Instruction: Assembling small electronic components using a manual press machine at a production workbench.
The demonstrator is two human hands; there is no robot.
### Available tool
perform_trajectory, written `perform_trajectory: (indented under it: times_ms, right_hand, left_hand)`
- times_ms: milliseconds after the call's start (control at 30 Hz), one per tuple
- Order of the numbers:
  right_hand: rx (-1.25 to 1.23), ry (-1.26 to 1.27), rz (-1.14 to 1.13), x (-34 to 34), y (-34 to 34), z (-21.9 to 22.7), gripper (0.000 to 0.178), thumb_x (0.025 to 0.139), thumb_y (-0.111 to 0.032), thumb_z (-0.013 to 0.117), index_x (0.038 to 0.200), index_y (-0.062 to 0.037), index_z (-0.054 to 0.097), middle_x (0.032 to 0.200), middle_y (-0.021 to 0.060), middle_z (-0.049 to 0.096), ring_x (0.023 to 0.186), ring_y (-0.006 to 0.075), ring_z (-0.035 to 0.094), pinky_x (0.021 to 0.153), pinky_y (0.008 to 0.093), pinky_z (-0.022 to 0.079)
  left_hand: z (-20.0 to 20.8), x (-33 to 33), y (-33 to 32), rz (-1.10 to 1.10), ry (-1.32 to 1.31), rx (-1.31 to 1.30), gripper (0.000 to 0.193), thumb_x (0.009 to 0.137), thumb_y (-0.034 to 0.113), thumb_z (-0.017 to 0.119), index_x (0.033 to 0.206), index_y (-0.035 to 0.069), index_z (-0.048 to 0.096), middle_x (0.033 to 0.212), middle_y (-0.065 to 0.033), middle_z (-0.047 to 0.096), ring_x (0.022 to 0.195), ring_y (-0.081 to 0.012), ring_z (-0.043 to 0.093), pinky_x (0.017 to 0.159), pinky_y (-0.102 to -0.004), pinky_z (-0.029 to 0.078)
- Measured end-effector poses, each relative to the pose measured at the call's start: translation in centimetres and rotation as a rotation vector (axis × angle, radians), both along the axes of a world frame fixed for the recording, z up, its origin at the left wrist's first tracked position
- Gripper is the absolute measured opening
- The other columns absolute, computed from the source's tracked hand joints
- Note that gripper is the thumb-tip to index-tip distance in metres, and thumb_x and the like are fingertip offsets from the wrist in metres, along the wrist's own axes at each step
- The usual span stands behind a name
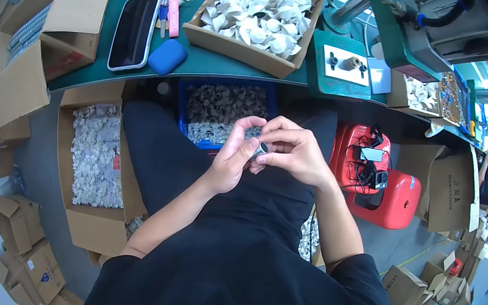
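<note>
Above my lap, my left hand point(234, 157) and my right hand point(296, 152) meet around a small grey round part point(262, 149) with a dark hole in its end. Fingers of both hands close on it and hide most of its shape. Just beyond them, under the table edge, a blue bin point(183, 108) holds many small grey and white parts. On the green table point(206, 70) stands a cardboard box point(240, 56) heaped with white bladed, fan-like pieces point(259, 17).
A press with a green base point(339, 86) stands at the table's right. A phone point(133, 33), a blue case point(168, 56) and keys lie at left. Beside my left leg is a carton point(93, 224) of pale parts; at right, a red case point(399, 202) with cables. Cartons stand around.
</note>
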State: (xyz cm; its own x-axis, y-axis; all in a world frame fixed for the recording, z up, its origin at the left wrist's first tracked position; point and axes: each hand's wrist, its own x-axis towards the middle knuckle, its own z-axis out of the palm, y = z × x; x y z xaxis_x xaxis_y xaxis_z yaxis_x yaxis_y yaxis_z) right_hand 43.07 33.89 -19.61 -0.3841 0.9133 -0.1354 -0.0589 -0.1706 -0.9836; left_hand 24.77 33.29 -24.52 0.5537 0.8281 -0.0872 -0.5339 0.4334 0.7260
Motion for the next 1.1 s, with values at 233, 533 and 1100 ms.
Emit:
perform_trajectory:
  times_ms: [233,533,1100]
  right_hand:
    - [-0.075,0.202,-0.299,1.8,1.0,0.4,0.026,0.085,-0.002,0.075,0.108,0.0068,0.072,0.109,0.0094,0.061,0.079,0.0161,0.065,0.071,0.0288,0.056]
    - [0.563,-0.780,-0.722,10.0,7.6,4.8,0.029,0.083,-0.012,0.080,0.110,-0.0034,0.077,0.095,0.0024,0.064,0.075,0.0071,0.056,0.065,0.0232,0.046]
    - [0.257,-1.020,-0.516,12.3,10.4,7.1,0.036,0.081,-0.026,0.083,0.111,-0.0073,0.077,0.072,-0.0044,0.055,0.060,0.0047,0.046,0.055,0.0241,0.035]
  left_hand:
    - [-0.3,-0.9,1.4,-0.005,-0.218,-0.052,0.034,0.110,0.026,0.044,0.138,0.011,0.033,0.080,-0.0046,0.047,0.069,-0.0117,0.044,0.068,-0.0282,0.042]
    - [-2.0,-2.2,1.0,-0.034,-0.162,-0.041,0.038,0.111,0.032,0.038,0.142,0.010,0.035,0.071,-0.0020,0.041,0.065,-0.0128,0.041,0.066,-0.0304,0.040]
    - [0.1,-2.0,2.2,-0.243,-0.462,-0.059,0.040,0.111,0.037,0.033,0.133,0.005,0.042,0.063,0.0027,0.035,0.059,-0.0113,0.035,0.064,-0.0302,0.038]
